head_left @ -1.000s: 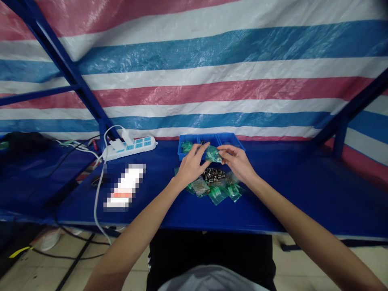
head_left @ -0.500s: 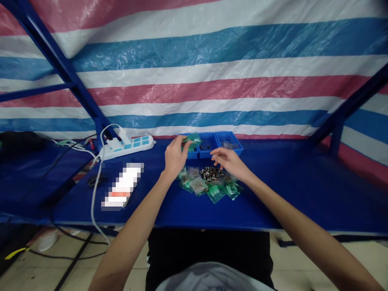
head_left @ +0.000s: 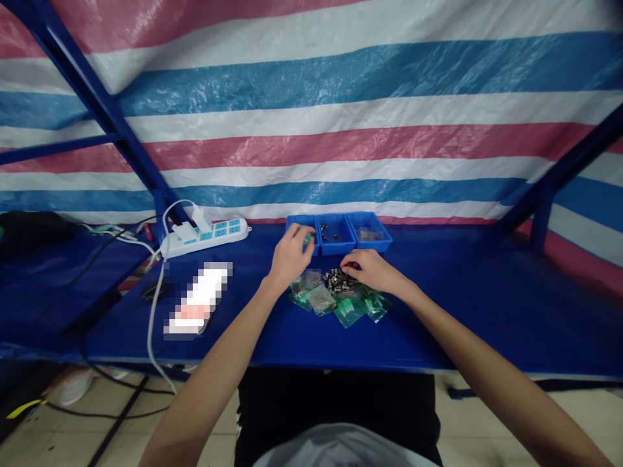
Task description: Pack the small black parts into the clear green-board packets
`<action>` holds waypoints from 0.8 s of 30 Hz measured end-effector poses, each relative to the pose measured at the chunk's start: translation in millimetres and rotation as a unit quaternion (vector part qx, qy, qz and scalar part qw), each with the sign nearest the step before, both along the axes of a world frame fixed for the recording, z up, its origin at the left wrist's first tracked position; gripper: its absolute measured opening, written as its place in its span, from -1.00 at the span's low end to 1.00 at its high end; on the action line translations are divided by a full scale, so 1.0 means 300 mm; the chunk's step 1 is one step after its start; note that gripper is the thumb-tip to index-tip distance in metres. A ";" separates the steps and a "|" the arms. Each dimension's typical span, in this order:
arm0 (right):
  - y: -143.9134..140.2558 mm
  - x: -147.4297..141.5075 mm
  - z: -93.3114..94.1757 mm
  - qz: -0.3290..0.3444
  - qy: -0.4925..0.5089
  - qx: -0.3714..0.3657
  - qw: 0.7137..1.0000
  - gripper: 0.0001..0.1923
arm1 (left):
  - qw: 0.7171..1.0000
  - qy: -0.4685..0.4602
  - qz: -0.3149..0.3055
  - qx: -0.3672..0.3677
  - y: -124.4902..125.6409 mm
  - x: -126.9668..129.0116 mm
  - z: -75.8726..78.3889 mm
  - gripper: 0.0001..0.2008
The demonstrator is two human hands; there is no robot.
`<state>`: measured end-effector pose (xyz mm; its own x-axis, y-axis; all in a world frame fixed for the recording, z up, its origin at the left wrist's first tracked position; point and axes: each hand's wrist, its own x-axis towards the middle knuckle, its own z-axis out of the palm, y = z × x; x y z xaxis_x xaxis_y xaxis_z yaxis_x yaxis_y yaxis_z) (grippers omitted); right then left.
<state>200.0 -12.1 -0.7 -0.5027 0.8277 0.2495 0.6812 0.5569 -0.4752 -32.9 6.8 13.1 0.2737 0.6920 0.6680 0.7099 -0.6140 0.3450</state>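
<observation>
My left hand [head_left: 291, 251] is over the left blue bin [head_left: 294, 219], its fingers curled around a small green plastic bag [head_left: 307, 239] that is mostly covered by the hand. My right hand [head_left: 370, 267] reaches to the upper right edge of a pile of small dark and silver metal parts [head_left: 337, 281]. Its thumb and fingertips are pinched together there, and whatever is between them is too small to make out. Around the near side of the pile lie several small green-tinted zip bags [head_left: 349, 310] and a clear bag [head_left: 321, 300] with small parts inside.
A middle blue bin [head_left: 338, 246] has a few small dark parts, and the right blue bin [head_left: 379, 245] contains clear bags. To the left are a white power strip [head_left: 214, 235] with plugs, a white cable [head_left: 150, 324] and a blurred-out phone-like object [head_left: 199, 301]. Blue frame posts [head_left: 538, 217] flank the table.
My left hand has lowered the green bag toward the left bin. My right hand has moved down from near the bins to the pile of metal parts, its fingers closing. More dark parts show in the middle bin.
</observation>
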 end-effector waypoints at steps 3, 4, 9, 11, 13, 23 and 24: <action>-0.001 0.000 0.006 -0.001 -0.025 0.005 1.000 -0.82 | 0.988 0.094 -0.112 -0.046 -0.034 0.035 0.000 -0.80; -0.001 0.000 0.007 -0.002 -0.030 0.006 1.000 -0.82 | 0.981 0.122 -0.137 -0.065 -0.040 0.041 -0.001 -0.81; -0.003 -0.004 0.004 -0.001 -0.026 0.015 1.000 -0.78 | 0.961 0.163 -0.173 -0.141 -0.042 0.042 -0.004 -0.86; -0.005 -0.007 0.002 0.001 -0.024 0.018 1.000 -0.78 | 0.959 0.162 -0.171 -0.156 -0.038 0.039 -0.005 -0.87; -0.007 -0.011 0.001 0.002 -0.027 0.023 0.999 -0.78 | 0.959 0.161 -0.164 -0.165 -0.034 0.039 -0.007 -0.87; -0.015 -0.026 0.000 -0.017 -0.031 0.035 0.999 -0.79 | 0.966 0.150 -0.149 -0.148 -0.031 0.037 -0.012 -0.81; -0.017 -0.030 0.001 -0.022 -0.026 0.040 0.999 -0.80 | 0.968 0.142 -0.151 -0.145 -0.031 0.037 -0.011 -0.82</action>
